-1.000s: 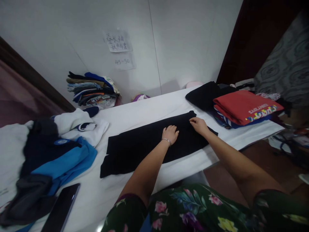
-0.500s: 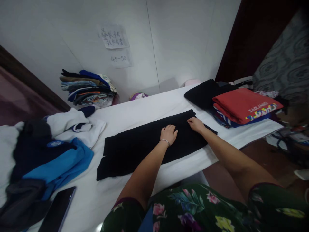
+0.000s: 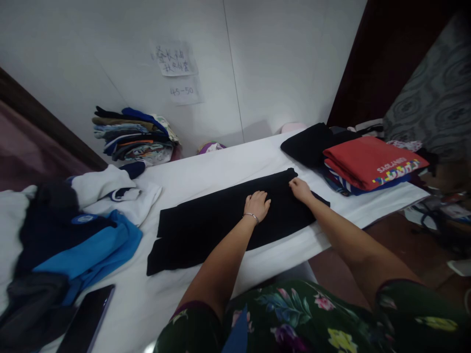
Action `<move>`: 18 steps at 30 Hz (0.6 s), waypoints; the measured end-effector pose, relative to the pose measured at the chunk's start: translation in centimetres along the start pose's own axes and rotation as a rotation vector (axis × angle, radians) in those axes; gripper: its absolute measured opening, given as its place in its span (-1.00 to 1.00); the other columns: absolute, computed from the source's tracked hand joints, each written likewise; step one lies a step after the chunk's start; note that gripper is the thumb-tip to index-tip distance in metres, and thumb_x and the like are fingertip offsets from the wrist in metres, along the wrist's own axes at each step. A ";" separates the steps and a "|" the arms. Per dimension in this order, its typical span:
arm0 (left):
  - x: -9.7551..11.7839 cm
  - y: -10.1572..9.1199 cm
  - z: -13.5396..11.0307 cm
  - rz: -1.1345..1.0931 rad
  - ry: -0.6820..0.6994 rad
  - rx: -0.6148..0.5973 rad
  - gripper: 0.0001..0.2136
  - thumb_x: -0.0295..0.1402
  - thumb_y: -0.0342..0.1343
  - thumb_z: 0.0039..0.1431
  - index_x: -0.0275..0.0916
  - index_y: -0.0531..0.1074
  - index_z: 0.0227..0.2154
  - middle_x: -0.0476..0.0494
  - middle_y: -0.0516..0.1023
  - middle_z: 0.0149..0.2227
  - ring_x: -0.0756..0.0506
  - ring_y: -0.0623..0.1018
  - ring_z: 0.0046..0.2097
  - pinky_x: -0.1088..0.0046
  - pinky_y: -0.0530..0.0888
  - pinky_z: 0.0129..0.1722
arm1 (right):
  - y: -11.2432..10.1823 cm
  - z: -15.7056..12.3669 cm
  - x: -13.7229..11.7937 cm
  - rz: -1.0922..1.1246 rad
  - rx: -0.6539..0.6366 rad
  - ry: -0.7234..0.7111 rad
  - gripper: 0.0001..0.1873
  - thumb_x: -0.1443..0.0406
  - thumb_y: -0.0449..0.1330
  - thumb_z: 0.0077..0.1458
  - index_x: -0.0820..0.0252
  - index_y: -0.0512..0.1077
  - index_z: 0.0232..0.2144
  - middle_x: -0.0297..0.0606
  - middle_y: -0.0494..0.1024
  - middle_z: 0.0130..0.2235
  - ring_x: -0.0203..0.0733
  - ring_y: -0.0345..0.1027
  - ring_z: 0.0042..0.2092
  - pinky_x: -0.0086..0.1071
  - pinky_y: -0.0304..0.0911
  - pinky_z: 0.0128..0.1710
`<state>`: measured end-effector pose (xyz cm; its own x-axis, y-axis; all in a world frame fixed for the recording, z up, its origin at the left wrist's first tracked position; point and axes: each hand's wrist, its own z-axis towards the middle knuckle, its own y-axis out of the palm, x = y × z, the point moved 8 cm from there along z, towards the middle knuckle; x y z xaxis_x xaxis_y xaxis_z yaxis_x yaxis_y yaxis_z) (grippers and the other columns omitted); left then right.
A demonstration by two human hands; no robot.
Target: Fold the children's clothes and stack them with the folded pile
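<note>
A black garment, folded into a long strip, lies flat across the white-covered table. Its kind cannot be made out against the dark cloth. My left hand rests palm down on the middle of it, fingers stretched out, a bracelet on the wrist. Close to the garment's right end, my right hand has its fingers curled together in a pinch at the cloth. The fingertips' exact hold is partly hidden.
Loose white, navy and blue clothes are heaped on the left, beside a phone. A stack of folded clothes stands by the wall. At right lie a red folded garment on others and a black folded one.
My right hand has shifted slightly to the right along the garment. My left hand stays in place, and the black garment lies much as before.
</note>
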<state>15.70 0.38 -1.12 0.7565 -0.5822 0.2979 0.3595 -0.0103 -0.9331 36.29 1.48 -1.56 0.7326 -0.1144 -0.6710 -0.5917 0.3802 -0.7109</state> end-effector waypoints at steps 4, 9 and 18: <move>0.0 0.0 0.0 -0.001 0.005 0.002 -0.66 -0.23 -0.14 0.27 -0.17 0.30 0.05 -0.11 0.35 0.14 -0.11 0.23 0.20 0.20 0.16 0.15 | -3.7 -0.1 2.7 0.161 0.117 0.112 -0.62 0.19 -0.19 0.19 0.24 0.33 -0.45 -0.16 0.49 -0.42 -0.25 0.39 -0.44 -0.38 0.30 -0.45; 0.1 0.1 0.1 0.020 -0.002 0.000 -0.65 -0.22 -0.14 0.27 -0.16 0.30 0.05 -0.10 0.35 0.15 -0.09 0.23 0.20 0.23 0.16 0.15 | -9.1 -1.9 7.0 0.399 0.333 0.217 -0.60 0.04 -0.03 0.10 0.22 0.30 -0.55 -0.25 0.45 -0.49 -0.30 0.35 -0.50 -0.46 0.25 -0.55; 0.1 -0.1 0.1 0.019 -0.016 -0.002 -0.66 -0.23 -0.14 0.27 -0.16 0.31 0.05 -0.09 0.36 0.14 -0.10 0.24 0.19 0.22 0.17 0.14 | -2.6 -3.5 -2.2 -0.022 -0.030 -0.309 -0.57 0.09 -0.01 0.14 0.18 0.44 -0.09 -0.12 0.47 0.01 -0.07 0.29 0.07 -0.15 0.17 0.08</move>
<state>15.79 0.42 -0.98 0.7721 -0.5690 0.2831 0.3439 -0.0006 -0.9390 35.04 -2.49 1.03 0.8102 0.1640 -0.5628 -0.5810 0.3526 -0.7336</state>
